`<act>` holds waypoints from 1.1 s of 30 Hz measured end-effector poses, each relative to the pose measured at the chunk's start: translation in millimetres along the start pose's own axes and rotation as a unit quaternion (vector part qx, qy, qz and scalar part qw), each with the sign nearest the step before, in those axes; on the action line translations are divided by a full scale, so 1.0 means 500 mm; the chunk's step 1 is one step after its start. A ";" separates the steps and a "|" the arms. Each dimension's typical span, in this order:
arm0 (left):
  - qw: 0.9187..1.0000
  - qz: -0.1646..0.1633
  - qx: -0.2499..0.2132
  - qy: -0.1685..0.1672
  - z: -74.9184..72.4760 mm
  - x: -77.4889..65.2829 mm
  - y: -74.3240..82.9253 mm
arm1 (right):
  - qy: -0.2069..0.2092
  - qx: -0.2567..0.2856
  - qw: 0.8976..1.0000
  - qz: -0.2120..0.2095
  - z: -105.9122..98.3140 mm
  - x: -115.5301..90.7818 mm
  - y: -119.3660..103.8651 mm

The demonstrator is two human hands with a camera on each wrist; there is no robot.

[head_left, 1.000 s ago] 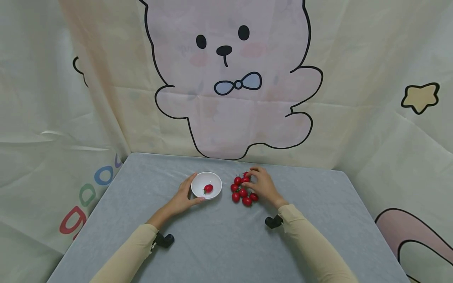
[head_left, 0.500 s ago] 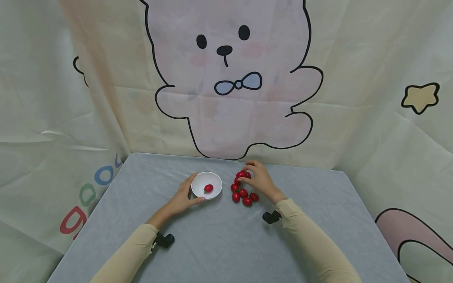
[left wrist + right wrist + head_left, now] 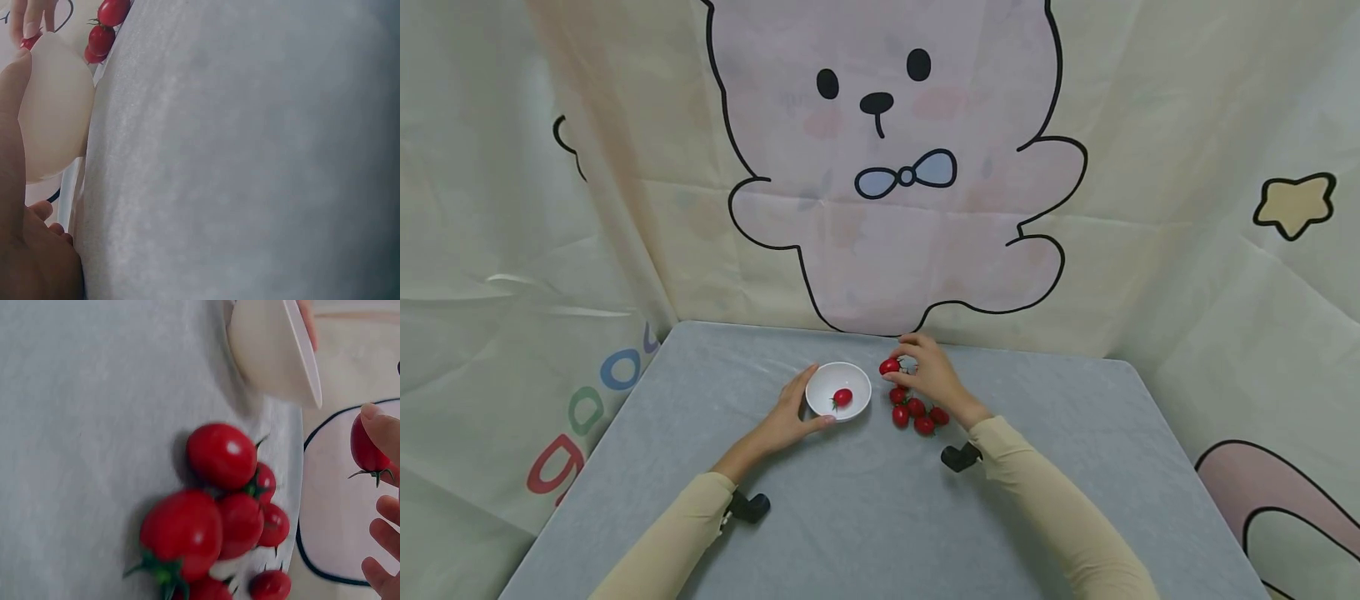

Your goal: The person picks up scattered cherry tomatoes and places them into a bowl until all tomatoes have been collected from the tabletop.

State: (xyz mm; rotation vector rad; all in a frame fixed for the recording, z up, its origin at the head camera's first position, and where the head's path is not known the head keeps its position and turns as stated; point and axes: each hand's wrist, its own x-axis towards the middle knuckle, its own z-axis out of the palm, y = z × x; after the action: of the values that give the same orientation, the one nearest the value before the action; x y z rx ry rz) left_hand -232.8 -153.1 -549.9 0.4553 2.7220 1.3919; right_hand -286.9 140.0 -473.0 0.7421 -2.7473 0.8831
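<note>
- Head view, centre: the left hand (image 3: 782, 427) holds a small white bowl (image 3: 821, 386) at its left side, fingers curved along the far-left wall and the thumb on the near rim, thumb and fingers well spread around it.
- Inside that bowl lies one red cherry tomato with a green stem end (image 3: 843, 397).
- Right of the bowl, the right hand (image 3: 931, 372) pinches a held cherry tomato (image 3: 889, 367) between thumb and fingertips, apart from the bowl.
- Just below the right hand in the frame, a cluster of cherry tomatoes (image 3: 915, 407) rests on the grey cloth-covered table (image 3: 850, 517).
- Both forearms wear beige sleeves (image 3: 1052, 512), each with a black wrist device (image 3: 749, 508); behind the table hangs a backdrop with a cartoon bear (image 3: 902, 242).
- Left wrist view, left edge: the left thumb reaches up along the bowl's outer wall; its other fingers are partly hidden below. At upper left, the right hand's fingertips and a bit of red show beyond the rim.
- Right wrist view, right edge: the thumb presses the held tomato, green sepals downward; the lower fingers are bent and slightly apart. The cluster fills the lower middle, several tomatoes touching; the bowl stands at upper right.
</note>
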 end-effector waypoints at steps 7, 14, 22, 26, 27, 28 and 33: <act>1.000 -0.011 0.006 -0.003 -0.001 0.000 0.001 | -0.006 0.001 1.000 -0.018 0.015 0.011 -0.028; 1.000 -0.016 0.008 -0.007 -0.001 -0.001 0.003 | -0.012 0.013 0.999 -0.033 0.033 0.020 -0.053; 1.000 -0.021 0.011 -0.011 -0.001 0.001 0.001 | -0.039 0.017 0.998 -0.037 0.067 0.010 -0.060; 1.000 -0.018 0.015 -0.011 -0.001 0.001 0.001 | -0.041 0.019 0.998 -0.044 0.081 0.002 -0.057; 1.000 -0.017 0.015 -0.011 -0.001 0.000 0.001 | -0.039 0.017 0.998 -0.047 0.084 0.001 -0.056; 1.000 -0.018 0.014 -0.012 -0.001 0.000 0.001 | -0.039 0.017 0.998 -0.050 0.086 0.000 -0.055; 1.000 -0.024 0.009 -0.017 -0.002 -0.002 0.003 | -0.049 0.007 0.998 -0.041 0.095 -0.006 -0.056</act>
State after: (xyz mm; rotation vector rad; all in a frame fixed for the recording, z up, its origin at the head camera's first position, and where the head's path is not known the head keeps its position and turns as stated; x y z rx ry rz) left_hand -231.9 -153.5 -548.2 0.4078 2.7019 1.3387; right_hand -270.2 93.6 -498.3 0.9170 -2.7745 0.8736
